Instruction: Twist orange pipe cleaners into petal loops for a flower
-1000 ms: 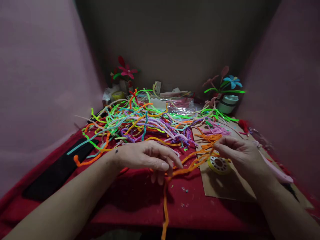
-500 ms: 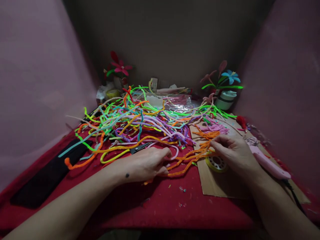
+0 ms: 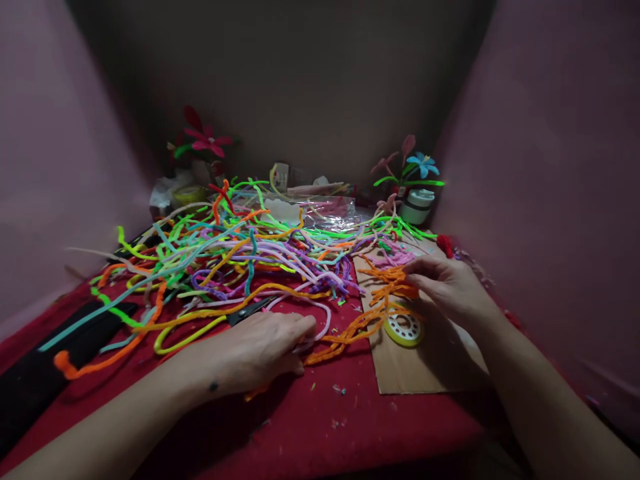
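Note:
My left hand [image 3: 265, 347] rests knuckles-up on the red cloth [image 3: 325, 427], fingers curled over the near ends of orange pipe cleaners [image 3: 350, 330]. My right hand [image 3: 447, 283] pinches the far ends of the same orange bunch over a brown cardboard sheet [image 3: 430, 370]. A yellow-rimmed tape roll [image 3: 404, 329] lies on the cardboard just below the right hand. Black scissors [image 3: 250, 310] lie just beyond the left hand. A big tangle of coloured pipe cleaners [image 3: 240, 253] spreads behind both hands.
Pipe-cleaner flowers stand at the back left [image 3: 203, 140] and in a white pot [image 3: 415, 207] at the back right. A clear plastic bag [image 3: 325, 212] lies at the back. A black flat case [image 3: 45, 373] sits at the left edge. Pink walls close both sides.
The left hand turned over and settled flat on the cloth over the orange ends. The hanging orange strand is out of sight. The view shifted right, so everything slid left.

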`<state>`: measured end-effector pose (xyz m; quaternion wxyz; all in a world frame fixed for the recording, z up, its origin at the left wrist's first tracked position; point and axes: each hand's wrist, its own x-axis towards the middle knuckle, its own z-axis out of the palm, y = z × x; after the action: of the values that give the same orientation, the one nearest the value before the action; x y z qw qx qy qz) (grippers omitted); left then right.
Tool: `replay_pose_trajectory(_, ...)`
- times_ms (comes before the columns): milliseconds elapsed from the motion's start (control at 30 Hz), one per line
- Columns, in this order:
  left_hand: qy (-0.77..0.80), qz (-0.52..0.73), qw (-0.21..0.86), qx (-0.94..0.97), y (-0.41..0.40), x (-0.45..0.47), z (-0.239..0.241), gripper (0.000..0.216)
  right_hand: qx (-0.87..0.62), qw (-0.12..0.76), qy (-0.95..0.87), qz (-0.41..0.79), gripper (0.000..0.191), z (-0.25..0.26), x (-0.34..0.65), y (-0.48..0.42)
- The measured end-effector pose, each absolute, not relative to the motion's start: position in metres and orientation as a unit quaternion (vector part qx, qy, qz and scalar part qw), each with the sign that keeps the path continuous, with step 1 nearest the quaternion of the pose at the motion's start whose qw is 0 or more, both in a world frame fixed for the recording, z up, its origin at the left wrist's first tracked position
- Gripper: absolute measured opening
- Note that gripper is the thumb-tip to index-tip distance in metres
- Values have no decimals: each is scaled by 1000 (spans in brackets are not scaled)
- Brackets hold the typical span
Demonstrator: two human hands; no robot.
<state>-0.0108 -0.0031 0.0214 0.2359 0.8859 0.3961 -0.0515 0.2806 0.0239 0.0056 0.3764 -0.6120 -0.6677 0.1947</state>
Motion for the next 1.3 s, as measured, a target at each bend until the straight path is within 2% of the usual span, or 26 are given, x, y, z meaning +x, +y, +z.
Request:
replay_pose_trajectory(167,405,-53,247,879,-2,-13,17,11,-592,260,-762,25,13,-6,286,31)
replay_pose_trajectory(267,408,-49,249,877,-1,-14,13,11,-572,239,-784,-28,9,-15,291,31)
replay_pose_trajectory(567,403,-47,245,880,1,-17,8,11,-565,253,-785,-4,6,-20,288,29)
replay_pose_trajectory(733,411,-48,239,879,0,-17,8,10,-579,210,-788,-7,15,-24,290,33)
replay_pose_trajectory(833,414,-50,237,878,-2,-16,9,10,-579,188,-793,-16,13,-27,291,35)
replay_pose_trajectory(1133,397,-59,224,888,-3,-14,14,9,-565,212,-797,-33,12,-28,292,35)
replay_pose_trajectory(1300,395,-70,216,890,-6,-11,23,11,-557,281,-777,-81,21,-21,290,27)
